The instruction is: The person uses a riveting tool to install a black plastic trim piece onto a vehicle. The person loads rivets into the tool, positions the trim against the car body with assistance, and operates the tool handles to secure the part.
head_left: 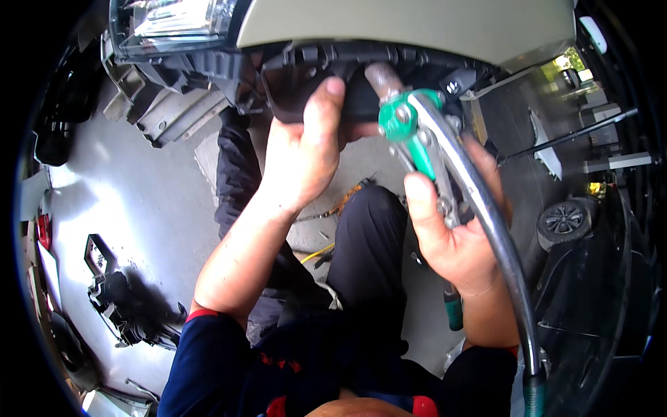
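Note:
A two-handled lever riveter (pixel 424 132) with a green head and long metal arms is in my right hand (pixel 458 240). That hand wraps round it near the linkage, with the thumb along the near side. Its knurled nose points up against the black plastic trim (pixel 299 90) below the car's beige body panel (pixel 403 28). One long arm curves down to a green grip at the lower right; a second green grip (pixel 453 311) hangs below my wrist. My left hand (pixel 313 146) grips the trim's lower edge, thumb in front, fingers mostly hidden behind.
A headlight (pixel 180 21) sits at the upper left, above a bare metal beam (pixel 182 115). Black car parts (pixel 114 299) lie on the grey floor at left. A dark car (pixel 590 278) stands at right. An orange-and-black tool (pixel 351 198) rests near my knee.

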`<state>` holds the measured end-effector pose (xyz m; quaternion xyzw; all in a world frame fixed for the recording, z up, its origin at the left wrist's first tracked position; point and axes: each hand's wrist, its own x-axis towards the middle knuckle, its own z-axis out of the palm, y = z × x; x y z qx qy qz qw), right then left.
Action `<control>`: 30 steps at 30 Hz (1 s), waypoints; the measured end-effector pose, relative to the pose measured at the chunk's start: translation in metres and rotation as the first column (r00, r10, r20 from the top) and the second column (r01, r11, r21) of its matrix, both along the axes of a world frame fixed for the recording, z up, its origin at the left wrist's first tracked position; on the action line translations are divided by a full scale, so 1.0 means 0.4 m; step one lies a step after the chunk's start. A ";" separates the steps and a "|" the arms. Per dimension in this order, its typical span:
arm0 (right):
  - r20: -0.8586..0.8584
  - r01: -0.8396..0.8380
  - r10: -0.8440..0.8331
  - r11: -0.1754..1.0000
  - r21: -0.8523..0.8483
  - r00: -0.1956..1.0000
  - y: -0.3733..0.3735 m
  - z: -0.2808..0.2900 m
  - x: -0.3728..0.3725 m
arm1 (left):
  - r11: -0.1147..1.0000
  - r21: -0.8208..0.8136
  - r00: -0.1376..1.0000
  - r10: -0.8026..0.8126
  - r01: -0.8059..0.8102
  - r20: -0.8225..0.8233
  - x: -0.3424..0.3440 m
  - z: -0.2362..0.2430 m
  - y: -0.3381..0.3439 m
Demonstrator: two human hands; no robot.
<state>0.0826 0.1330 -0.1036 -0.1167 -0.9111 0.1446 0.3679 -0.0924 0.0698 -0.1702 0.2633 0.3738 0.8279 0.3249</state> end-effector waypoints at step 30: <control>0.134 0.009 -0.042 0.972 0.234 0.990 0.039 0.045 0.001 | 0.986 0.160 0.772 0.133 -0.041 -0.622 -0.102 -0.073 0.024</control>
